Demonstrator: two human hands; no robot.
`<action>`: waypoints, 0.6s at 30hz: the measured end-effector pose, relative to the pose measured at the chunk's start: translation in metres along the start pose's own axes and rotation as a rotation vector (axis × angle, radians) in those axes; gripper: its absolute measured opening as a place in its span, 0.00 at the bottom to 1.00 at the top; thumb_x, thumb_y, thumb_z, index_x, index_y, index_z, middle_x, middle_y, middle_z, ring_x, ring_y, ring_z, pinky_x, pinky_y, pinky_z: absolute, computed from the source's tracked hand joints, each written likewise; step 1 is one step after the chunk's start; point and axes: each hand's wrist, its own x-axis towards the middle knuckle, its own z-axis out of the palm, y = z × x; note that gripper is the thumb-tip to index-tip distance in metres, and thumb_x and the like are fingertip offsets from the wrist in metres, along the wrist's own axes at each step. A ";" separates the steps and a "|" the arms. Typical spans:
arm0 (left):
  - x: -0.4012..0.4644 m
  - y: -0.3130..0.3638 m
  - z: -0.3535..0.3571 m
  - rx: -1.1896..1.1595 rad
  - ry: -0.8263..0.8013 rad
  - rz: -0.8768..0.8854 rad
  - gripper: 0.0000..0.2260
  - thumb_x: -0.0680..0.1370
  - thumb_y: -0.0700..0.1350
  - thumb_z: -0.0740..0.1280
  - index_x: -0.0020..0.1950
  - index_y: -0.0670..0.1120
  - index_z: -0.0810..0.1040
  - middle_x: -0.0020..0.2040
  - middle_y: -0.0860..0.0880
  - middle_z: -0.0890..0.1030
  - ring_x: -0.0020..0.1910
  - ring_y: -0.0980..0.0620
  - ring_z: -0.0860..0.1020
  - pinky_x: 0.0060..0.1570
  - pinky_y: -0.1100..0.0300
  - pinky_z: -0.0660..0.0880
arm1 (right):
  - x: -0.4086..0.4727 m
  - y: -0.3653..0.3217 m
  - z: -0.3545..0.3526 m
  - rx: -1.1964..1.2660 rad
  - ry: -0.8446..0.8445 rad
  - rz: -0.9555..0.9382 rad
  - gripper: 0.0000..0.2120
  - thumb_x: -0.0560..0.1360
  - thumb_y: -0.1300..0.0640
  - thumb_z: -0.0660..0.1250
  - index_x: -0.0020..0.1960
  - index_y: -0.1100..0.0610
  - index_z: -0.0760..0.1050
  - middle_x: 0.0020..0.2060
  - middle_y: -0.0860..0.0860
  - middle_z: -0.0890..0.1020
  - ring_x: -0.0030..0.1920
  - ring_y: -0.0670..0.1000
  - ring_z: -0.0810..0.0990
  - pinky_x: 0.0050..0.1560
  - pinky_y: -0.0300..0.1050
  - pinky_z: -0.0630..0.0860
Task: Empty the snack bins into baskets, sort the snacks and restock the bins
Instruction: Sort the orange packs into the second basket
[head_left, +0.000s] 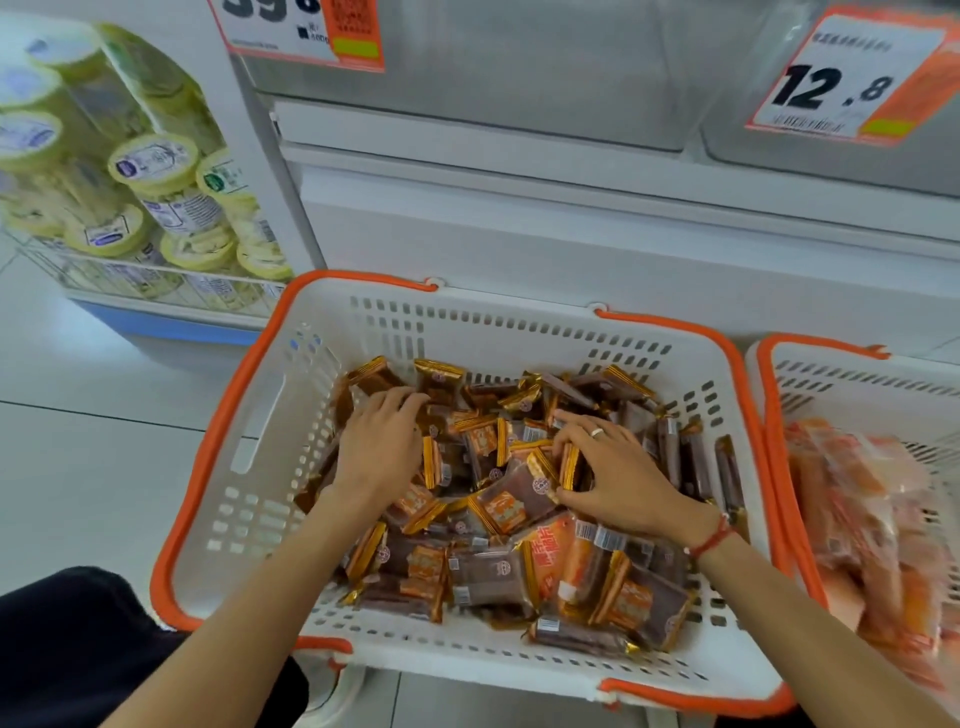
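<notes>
Here both hands work inside a large white basket with orange rim, which lies directly beneath them and surrounds them on every side. Beyond the hands, up and away, stand the clear bins, which look emptied, with price tags on their fronts. To the right of the right hand sits a second basket, just beside the first, holding pale orange packets that are blurred. Far off to the left of the left hand, green-lidded tubs are stacked in a wire rack.

Under the hands lies a loose heap of brown and gold snack packets, with one orange packet among them near the right wrist.

The left hand rests on the heap at its far left, fingers curled down into the packets; I cannot tell whether it has hold of one. The right hand, apart from it, pinches a gold-edged packet between thumb and fingers.

This looks like the sorting step: the bins are emptied and the mixed heap is being picked through. The next move likely calls for lifting out strays such as the orange one and passing them right, to the second basket, without dragging neighbours along.
</notes>
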 end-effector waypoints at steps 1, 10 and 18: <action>0.006 0.007 0.007 -0.010 -0.072 0.013 0.20 0.82 0.47 0.61 0.74 0.50 0.66 0.72 0.50 0.69 0.72 0.47 0.65 0.66 0.51 0.67 | 0.000 0.000 0.000 0.002 -0.003 0.004 0.15 0.71 0.42 0.69 0.51 0.42 0.66 0.76 0.42 0.59 0.75 0.48 0.56 0.73 0.53 0.53; 0.012 -0.001 0.039 -0.027 -0.353 -0.051 0.24 0.77 0.51 0.69 0.72 0.50 0.70 0.69 0.47 0.73 0.68 0.45 0.71 0.61 0.49 0.73 | 0.000 0.001 0.002 -0.031 -0.012 0.025 0.22 0.72 0.35 0.65 0.63 0.40 0.67 0.76 0.39 0.56 0.76 0.47 0.53 0.74 0.52 0.50; -0.017 -0.040 0.012 -0.271 0.144 -0.304 0.15 0.77 0.41 0.69 0.63 0.46 0.75 0.60 0.45 0.74 0.54 0.45 0.76 0.48 0.54 0.72 | 0.000 0.002 0.007 -0.071 -0.011 0.028 0.24 0.73 0.35 0.64 0.66 0.40 0.66 0.77 0.41 0.54 0.77 0.49 0.53 0.75 0.54 0.49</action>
